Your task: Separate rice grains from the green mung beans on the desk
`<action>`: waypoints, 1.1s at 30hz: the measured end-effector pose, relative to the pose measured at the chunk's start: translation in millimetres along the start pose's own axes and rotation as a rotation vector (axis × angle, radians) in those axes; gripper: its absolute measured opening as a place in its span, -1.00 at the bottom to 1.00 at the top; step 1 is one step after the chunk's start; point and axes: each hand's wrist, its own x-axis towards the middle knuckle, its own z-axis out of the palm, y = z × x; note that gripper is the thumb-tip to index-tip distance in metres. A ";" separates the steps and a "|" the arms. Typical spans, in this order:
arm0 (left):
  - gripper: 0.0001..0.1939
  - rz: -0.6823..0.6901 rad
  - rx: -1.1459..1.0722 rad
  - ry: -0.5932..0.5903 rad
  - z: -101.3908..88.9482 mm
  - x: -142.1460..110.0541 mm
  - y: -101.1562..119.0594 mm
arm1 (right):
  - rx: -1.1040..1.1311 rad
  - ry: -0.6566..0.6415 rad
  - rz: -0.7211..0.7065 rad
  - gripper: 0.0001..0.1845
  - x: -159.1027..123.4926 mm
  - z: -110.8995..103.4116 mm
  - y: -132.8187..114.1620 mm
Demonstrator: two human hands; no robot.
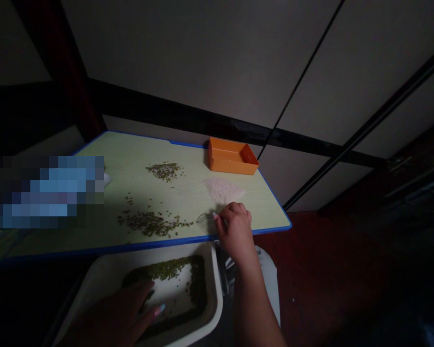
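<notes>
My left hand point(130, 308) reaches into a white basin point(217, 308) below the table edge. Its thumb and fingers are apart, close to green seed-like grains point(198, 284) lining the basin. My right hand point(236, 224) rests at the table's front edge with its fingers curled; what they hold, if anything, is hidden. Thin dark curved lines point(204, 220) show just left of it, and I cannot tell whether they are wire or a drawing. Just beyond that hand lies a pile of pale, fine grains point(224, 189). Two scattered green-brown grain piles point(164, 171) point(152, 223) lie to the left.
An orange open box point(233, 161) stands at the back right of the pale, blue-edged table point(191, 193). A pixelated blue patch point(54, 190) covers the left side. Dark-trimmed cabinet panels point(210, 58) rise behind. A light-coloured stool point(271, 274) is under the right edge, above dark red floor point(311, 270).
</notes>
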 end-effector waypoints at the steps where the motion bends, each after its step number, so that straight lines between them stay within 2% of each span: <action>1: -0.45 0.000 -0.001 -0.004 -0.7 -0.2 0.8 | -0.001 0.002 0.005 -0.79 0.2 0.0 0.9; 10: -0.46 -0.059 0.008 -0.045 -18.4 0.8 21.4 | 0.152 0.079 -0.041 -0.72 -5.0 -4.1 14.5; 15: -0.48 -0.044 -0.020 -0.021 -13.3 0.3 16.0 | 0.173 0.067 -0.058 -0.74 -4.7 -0.1 14.9; 19: -0.49 -0.043 -0.017 0.006 -10.6 -0.5 14.2 | 0.089 0.094 -0.005 -0.76 -1.8 3.3 12.7; 24: -0.47 -0.058 -0.003 -0.040 -17.5 -1.2 21.0 | 0.053 0.078 0.045 -0.74 1.8 3.5 13.7; 28: -0.41 -0.054 -0.008 -0.071 -17.3 0.0 20.6 | 0.078 0.054 0.034 -0.76 6.1 5.5 12.1; 33: -0.41 -0.051 -0.010 -0.052 -14.0 0.1 18.1 | 0.138 0.017 -0.008 -0.77 13.3 9.9 7.3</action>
